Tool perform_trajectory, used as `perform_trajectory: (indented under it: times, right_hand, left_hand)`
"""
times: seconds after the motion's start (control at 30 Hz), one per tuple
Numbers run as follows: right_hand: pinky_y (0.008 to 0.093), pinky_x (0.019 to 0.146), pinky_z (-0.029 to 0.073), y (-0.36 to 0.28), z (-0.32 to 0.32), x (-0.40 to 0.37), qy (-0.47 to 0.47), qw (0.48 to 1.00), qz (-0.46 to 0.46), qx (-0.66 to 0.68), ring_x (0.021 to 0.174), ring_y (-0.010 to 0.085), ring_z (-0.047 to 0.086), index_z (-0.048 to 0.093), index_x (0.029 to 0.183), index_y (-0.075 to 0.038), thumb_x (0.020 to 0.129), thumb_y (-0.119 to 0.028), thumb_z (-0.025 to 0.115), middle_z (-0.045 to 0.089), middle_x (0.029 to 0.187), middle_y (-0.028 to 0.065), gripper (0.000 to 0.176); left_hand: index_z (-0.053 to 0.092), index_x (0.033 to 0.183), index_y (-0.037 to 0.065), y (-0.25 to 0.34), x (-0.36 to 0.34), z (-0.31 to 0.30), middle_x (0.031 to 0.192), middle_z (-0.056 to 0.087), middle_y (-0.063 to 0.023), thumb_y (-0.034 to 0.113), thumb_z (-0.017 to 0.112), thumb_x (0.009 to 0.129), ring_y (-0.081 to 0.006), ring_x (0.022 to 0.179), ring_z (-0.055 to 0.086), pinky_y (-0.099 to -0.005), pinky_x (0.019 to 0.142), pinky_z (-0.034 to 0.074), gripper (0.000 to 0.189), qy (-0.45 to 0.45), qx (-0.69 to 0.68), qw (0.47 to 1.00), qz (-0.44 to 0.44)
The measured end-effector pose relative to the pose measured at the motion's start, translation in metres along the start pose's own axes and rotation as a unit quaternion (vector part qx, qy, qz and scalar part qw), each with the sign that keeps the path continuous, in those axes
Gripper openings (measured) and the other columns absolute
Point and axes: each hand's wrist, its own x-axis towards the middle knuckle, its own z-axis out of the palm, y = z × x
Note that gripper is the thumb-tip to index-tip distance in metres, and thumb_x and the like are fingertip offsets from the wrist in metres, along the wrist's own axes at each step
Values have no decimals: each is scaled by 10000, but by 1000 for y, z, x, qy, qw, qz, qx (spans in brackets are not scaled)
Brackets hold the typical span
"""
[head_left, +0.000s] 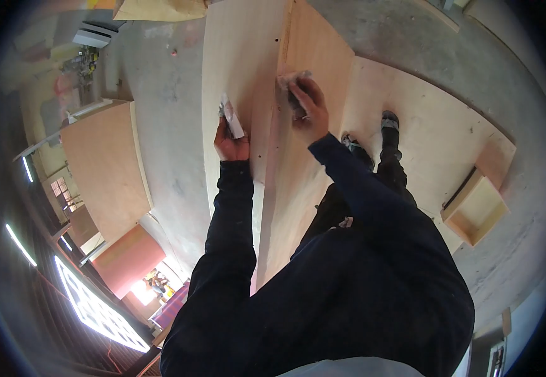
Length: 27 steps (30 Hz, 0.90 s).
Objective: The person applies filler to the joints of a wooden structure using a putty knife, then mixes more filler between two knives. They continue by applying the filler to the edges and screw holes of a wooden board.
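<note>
My left hand (231,143) is closed around a small pale, flat-sided object (234,124) whose exact kind I cannot make out. It is over the light wooden panel (238,56). My right hand (312,112) grips a crumpled whitish and dark piece (295,81), perhaps a sheet or wrapping. That piece is at the long edge of an upright wooden board (314,47), which meets the panel at an angle. Small dark holes dot the panel near this edge. My fingers partly hide both held things.
My feet (389,125) stand on a broad wooden sheet (424,113) to the right. An open wooden box (476,210) lies at its edge. Leftward across the concrete floor (169,94) is a large wooden panel (103,157). Yellowish material (159,9) lies at the top.
</note>
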Motion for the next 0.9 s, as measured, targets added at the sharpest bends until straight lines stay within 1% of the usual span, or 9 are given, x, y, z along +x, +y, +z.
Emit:
perform_trajectory:
  times: [0.07,0.2,0.27,0.4,0.5,0.6,0.67,0.8,0.9]
  right_hand:
    - [344,981,451,-18,10,-7,-21,975,86,203,1208,322,521,608,1262,-129,638,157,576,511,1308,152,688]
    - [342,1013,428,-51,-3,-56,-80,993,-3,83,1230,348,497,621,1241,-105,655,146,548,524,1309,152,642]
    - [350,1014,427,-52,-24,-53,-121,990,1,68,1222,347,504,621,1232,-97,654,154,539,538,1291,153,635]
    - [351,1001,436,-13,-28,-13,-45,976,106,185,1182,332,544,610,1213,-66,667,179,494,578,1240,162,610]
    - [333,978,450,1,-33,51,-61,997,45,20,1157,329,566,591,1222,-47,692,184,450,586,1230,174,595]
    - [317,955,465,3,-25,63,-93,991,66,71,1154,336,565,578,1231,-35,692,179,437,588,1224,178,597]
    - [346,959,469,1,-17,41,-125,991,48,6,1147,344,563,585,1232,-48,669,180,462,590,1216,177,619]
    - [375,963,470,-29,-16,-25,-92,987,30,126,1144,342,565,594,1229,-62,649,190,478,596,1204,169,642]
    - [391,969,465,-51,-33,-51,-134,990,37,10,1148,341,564,602,1222,-71,643,208,466,593,1218,171,657]
  left_hand:
    - [574,1203,119,-1,0,-1,1100,672,-12,257,499,964,-157,917,677,-319,629,571,286,0,4,1000,0]
    - [569,1216,112,9,-12,22,1148,654,-23,257,497,963,-151,1001,648,-346,735,563,301,-1,266,951,160]
    - [578,1208,114,24,-19,39,1142,651,-9,264,498,962,-145,1018,630,-339,777,536,299,11,-125,990,-68]
    - [589,1198,130,-2,-1,-1,1108,657,15,271,503,960,-138,962,639,-315,696,525,289,4,76,997,29]
    - [598,1186,151,0,1,-4,1067,660,34,277,520,952,-129,915,638,-300,641,505,277,-123,-166,977,-53]
    - [599,1181,160,-3,4,-4,1047,661,35,280,529,949,-122,897,637,-302,611,497,271,-1,103,994,42]
    - [602,1175,154,6,-1,3,1043,662,36,282,534,948,-124,900,639,-296,626,494,270,-74,-181,978,-75]
    - [598,1183,134,6,-6,17,1060,663,10,271,530,951,-152,928,643,-315,713,520,277,-56,-201,976,-64]
    - [585,1202,99,3,-12,29,1080,662,-24,243,526,954,-184,964,642,-339,839,518,293,16,196,971,137]
